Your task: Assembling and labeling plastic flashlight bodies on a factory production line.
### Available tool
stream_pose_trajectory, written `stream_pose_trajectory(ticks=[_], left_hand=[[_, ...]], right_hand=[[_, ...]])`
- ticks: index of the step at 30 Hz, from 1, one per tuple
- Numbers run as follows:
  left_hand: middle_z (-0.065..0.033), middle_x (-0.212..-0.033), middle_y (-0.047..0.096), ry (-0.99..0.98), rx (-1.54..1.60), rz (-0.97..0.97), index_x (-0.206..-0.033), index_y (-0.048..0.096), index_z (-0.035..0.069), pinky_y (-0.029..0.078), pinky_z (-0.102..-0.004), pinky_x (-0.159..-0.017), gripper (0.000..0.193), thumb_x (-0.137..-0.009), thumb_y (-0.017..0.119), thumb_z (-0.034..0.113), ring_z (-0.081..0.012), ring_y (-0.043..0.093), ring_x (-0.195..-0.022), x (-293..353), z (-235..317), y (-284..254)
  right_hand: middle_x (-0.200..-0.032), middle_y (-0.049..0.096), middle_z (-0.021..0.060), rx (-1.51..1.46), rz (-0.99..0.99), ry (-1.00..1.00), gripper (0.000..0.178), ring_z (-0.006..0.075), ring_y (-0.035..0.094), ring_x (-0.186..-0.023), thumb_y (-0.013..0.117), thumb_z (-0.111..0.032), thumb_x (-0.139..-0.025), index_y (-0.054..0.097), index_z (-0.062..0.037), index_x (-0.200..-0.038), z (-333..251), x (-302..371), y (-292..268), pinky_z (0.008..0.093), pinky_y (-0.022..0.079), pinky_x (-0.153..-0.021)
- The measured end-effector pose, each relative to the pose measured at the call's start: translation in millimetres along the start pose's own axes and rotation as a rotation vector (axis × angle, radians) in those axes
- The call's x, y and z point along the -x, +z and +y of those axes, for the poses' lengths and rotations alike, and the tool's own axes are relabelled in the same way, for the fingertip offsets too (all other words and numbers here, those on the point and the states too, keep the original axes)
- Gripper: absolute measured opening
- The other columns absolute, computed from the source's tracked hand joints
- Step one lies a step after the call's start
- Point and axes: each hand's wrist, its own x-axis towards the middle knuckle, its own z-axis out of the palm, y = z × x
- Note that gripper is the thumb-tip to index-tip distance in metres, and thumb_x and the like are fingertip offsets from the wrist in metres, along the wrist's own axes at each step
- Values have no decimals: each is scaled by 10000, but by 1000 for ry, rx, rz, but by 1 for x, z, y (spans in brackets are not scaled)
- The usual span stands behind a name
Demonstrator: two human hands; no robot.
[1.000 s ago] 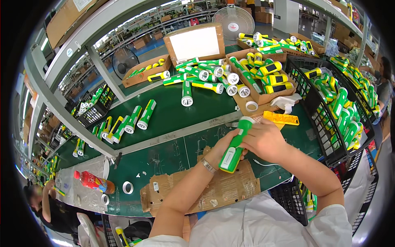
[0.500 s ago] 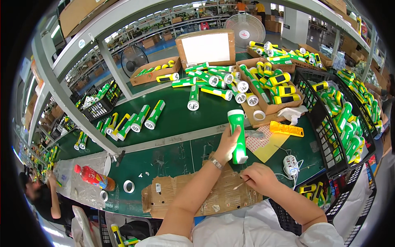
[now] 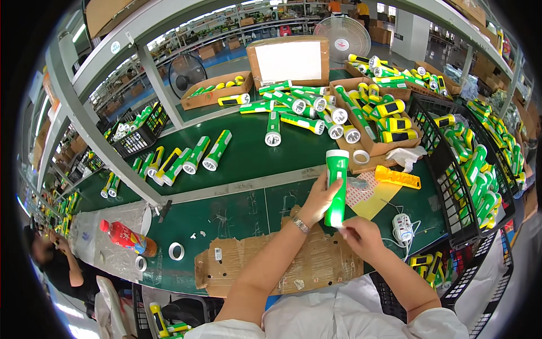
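A green flashlight with a white head stands nearly upright in my left hand, head end up. My fingers wrap round its middle, and its lower end glows brightly. At that lower end my right hand is closed in a pinch on a thin cotton swab, mostly hidden and blurred now. Below both hands lies a flattened brown cardboard sheet on the green table. Just beyond the flashlight are a yellow paper sheet and an orange plastic piece.
Several flashlights lie across the table's far side. An open carton and a black crate, both filled with flashlights, stand right. A power strip with cords lies near my right hand. Left are a red-capped bottle and tape rolls.
My left hand has moved slightly right with the flashlight. My right hand has risen and brought the swab from beside the flashlight to its lower end.
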Motion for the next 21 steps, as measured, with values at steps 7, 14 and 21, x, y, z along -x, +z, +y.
stream_pose_trajectory(ticks=[7, 14, 21], left_hand=[[-125, -976, 574, -39, 88, 96, -1141, 420, 68, 514, -300, -600, 413, -860, 563, 334, -167, 587, -750, -3, 5, -3], [-115, -902, 593, -129, 14, 288, -1112, 468, 74, 513, -311, -593, 399, -889, 484, 405, -165, 576, -707, 3, 4, 4], [-123, -870, 597, -220, 122, 312, -1027, 473, 29, 525, -322, -571, 406, -878, 506, 406, -173, 587, -671, 4, 4, 7]], right_hand=[[-697, 560, 103, 139, 80, -245, 279, 269, 545, -576, 689, 2, -656, 493, -62, -843, 0, 6, 4, 348, 431, -479], [-695, 563, 100, 97, 130, -180, 257, 263, 550, -582, 681, 20, -663, 489, -49, -820, -12, 4, 11, 343, 439, -490], [-740, 581, 108, 63, 119, -105, 264, 289, 569, -635, 666, 2, -675, 497, -55, -870, -20, 6, 17, 362, 458, -532]])
